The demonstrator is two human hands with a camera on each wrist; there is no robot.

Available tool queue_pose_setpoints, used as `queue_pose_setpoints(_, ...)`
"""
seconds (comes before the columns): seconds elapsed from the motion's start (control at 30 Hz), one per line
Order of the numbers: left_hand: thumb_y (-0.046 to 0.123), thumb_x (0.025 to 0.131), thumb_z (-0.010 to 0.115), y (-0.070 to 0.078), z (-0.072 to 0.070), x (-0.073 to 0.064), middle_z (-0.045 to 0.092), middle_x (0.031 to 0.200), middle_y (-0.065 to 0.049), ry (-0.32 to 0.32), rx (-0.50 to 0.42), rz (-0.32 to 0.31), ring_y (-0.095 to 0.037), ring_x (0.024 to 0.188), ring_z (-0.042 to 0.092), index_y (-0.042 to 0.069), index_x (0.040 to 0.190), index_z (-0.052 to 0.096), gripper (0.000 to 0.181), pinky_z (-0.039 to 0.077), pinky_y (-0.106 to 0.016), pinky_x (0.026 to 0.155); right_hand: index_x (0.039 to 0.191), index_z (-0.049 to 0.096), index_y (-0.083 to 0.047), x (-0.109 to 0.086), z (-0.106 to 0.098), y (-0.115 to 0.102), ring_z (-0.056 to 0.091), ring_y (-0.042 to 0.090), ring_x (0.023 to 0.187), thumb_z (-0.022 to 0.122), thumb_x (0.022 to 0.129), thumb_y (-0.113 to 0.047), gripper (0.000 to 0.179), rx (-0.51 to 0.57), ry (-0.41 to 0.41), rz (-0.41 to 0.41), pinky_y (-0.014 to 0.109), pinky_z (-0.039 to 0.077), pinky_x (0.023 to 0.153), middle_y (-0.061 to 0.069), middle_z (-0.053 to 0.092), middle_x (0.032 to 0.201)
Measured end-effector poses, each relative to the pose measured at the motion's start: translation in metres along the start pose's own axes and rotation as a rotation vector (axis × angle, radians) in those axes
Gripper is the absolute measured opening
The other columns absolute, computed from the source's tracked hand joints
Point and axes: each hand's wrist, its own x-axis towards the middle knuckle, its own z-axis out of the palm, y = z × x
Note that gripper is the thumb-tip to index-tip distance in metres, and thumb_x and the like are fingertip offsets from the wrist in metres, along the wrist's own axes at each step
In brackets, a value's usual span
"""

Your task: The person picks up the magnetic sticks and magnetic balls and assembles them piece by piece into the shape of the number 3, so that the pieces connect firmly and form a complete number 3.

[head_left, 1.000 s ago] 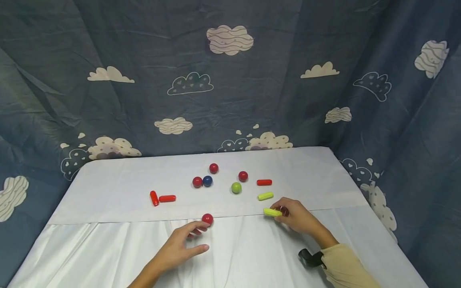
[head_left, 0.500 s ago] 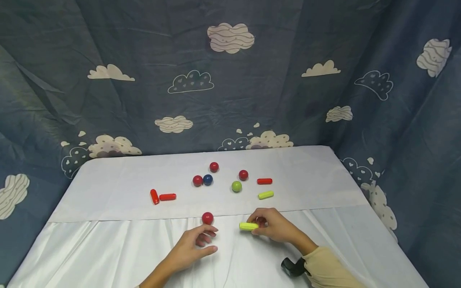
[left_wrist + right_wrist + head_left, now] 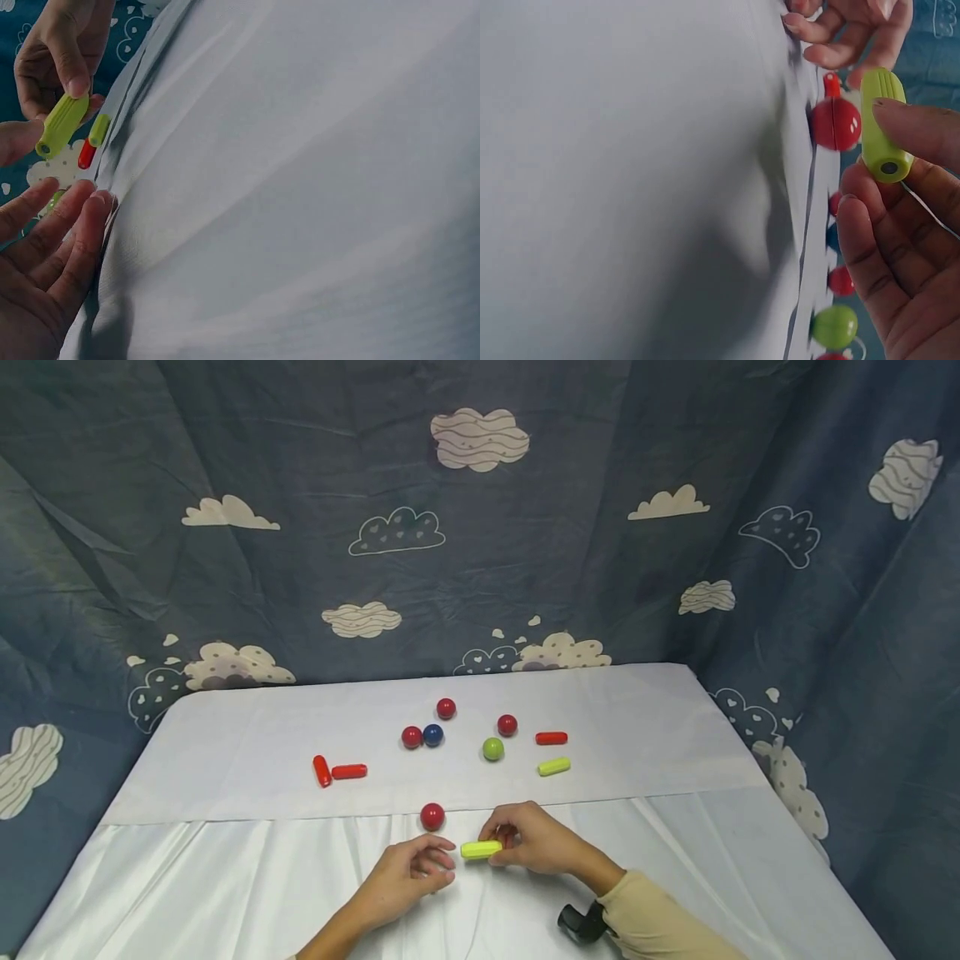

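Note:
My right hand [image 3: 538, 841] pinches a yellow-green ribbed rod [image 3: 477, 851] between thumb and fingers, over the front part of the white cloth. A round grey spot marks the rod's end [image 3: 889, 168] in the right wrist view. Just left of the rod, my left hand [image 3: 401, 878] has loosely bent fingers and holds nothing. Its thumb tip [image 3: 22, 139] comes right at the rod's end in the left wrist view. Behind the two hands sits a red ball [image 3: 432, 817], closest to the left fingertips.
Farther back lie a blue ball [image 3: 432, 735], a green ball [image 3: 492, 749] and several more red balls [image 3: 446, 708]. Two red rods [image 3: 349, 772] touch at the left. Another red rod [image 3: 551, 738] and a yellow-green rod [image 3: 554, 767] lie right. A cloud-patterned curtain [image 3: 480, 568] encloses the table.
My right hand has carried the yellow-green rod left and toward me, up to the left hand. The left hand has shifted slightly right, drawing back from the red ball.

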Motion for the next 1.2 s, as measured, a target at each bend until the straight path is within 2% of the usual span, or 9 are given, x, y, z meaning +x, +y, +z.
queue_pose_setpoints(0.2,0.018,0.089,0.068,-0.003,-0.002,0.001,0.068,0.092,-0.004,-0.028,-0.071,-0.028,-0.012,0.075,0.065,-0.006,0.114,0.061,0.036,0.053,-0.024,0.064,0.092,0.071,-0.007,0.007,0.008,-0.006,0.055,0.005,0.071,0.079,0.076,-0.002,0.019,0.014,-0.026,-0.040,0.021,0.049,0.066,-0.003,0.065,0.085)
queue_pose_setpoints(0.43,0.015,0.090,0.067,-0.006,-0.001,0.002,0.070,0.089,-0.009,-0.029,-0.111,-0.049,-0.016,0.073,0.065,-0.009,0.112,0.062,0.033,0.052,-0.025,0.062,0.091,0.072,-0.009,0.011,0.015,-0.010,0.055,0.003,0.071,0.080,0.074,-0.001,0.020,0.011,-0.038,-0.029,0.019,0.049,0.066,-0.008,0.064,0.083)
queue_pose_setpoints(0.6,0.012,0.091,0.065,-0.008,-0.001,0.004,0.070,0.089,-0.012,-0.027,-0.124,-0.062,-0.018,0.072,0.063,-0.010,0.111,0.063,0.030,0.051,-0.024,0.060,0.090,0.072,-0.008,0.012,0.016,-0.013,0.054,0.004,0.070,0.080,0.074,0.001,0.021,0.019,-0.039,-0.024,0.019,0.048,0.065,-0.008,0.063,0.082)
queue_pose_setpoints(0.87,0.014,0.092,0.065,-0.008,-0.002,0.006,0.070,0.086,-0.010,-0.035,-0.122,-0.074,-0.017,0.070,0.062,-0.009,0.110,0.064,0.028,0.051,-0.024,0.059,0.090,0.072,-0.010,0.014,0.020,-0.013,0.052,0.002,0.068,0.081,0.073,-0.001,0.022,0.002,-0.045,-0.001,0.018,0.048,0.064,-0.012,0.061,0.080)
queue_pose_setpoints(1.0,0.013,0.092,0.065,-0.009,-0.002,0.006,0.070,0.087,-0.011,-0.038,-0.135,-0.077,-0.016,0.071,0.062,-0.009,0.109,0.065,0.028,0.051,-0.023,0.059,0.089,0.071,-0.010,0.015,0.020,-0.012,0.053,0.001,0.068,0.082,0.072,-0.001,0.022,0.005,-0.046,-0.019,0.018,0.048,0.063,-0.012,0.061,0.079)
queue_pose_setpoints(1.2,0.011,0.091,0.065,-0.009,-0.002,0.007,0.071,0.088,-0.012,-0.041,-0.139,-0.085,-0.016,0.072,0.062,-0.009,0.110,0.065,0.027,0.051,-0.023,0.059,0.089,0.070,-0.007,0.015,0.020,-0.009,0.052,0.000,0.067,0.082,0.071,0.001,0.024,0.004,-0.040,-0.111,0.017,0.048,0.061,-0.009,0.062,0.079)
